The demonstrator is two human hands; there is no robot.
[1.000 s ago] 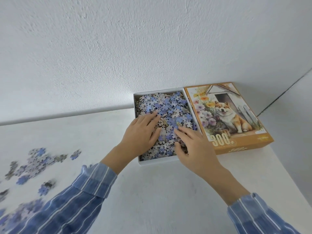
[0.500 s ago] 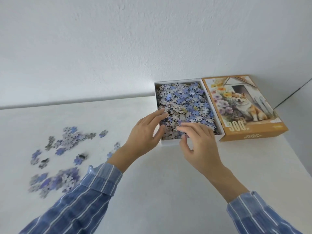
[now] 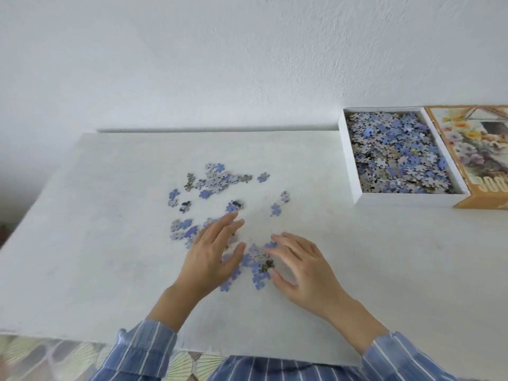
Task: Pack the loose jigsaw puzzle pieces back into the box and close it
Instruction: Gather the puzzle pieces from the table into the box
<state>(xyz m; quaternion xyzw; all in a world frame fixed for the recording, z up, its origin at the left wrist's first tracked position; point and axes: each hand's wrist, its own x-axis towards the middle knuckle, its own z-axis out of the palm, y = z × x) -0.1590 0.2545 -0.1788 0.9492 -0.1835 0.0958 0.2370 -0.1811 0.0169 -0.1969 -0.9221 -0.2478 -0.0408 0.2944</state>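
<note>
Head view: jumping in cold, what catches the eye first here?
The scatter of blue loose puzzle pieces across the middle of the white table, with the left hand and right hand spread open over the nearest ones. Next, at the back right, the open box heaped with pieces, its illustrated lid lying beside it at the frame's right edge.

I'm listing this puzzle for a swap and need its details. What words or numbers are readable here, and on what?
"300": large pale digits on the orange lid, blurred and cut by the picture's right edge, so a likely reading only.
Pale mark on the lid's near side, at the picture's edge: too blurred to read.
Box and loose pieces: no text to be seen.
</note>
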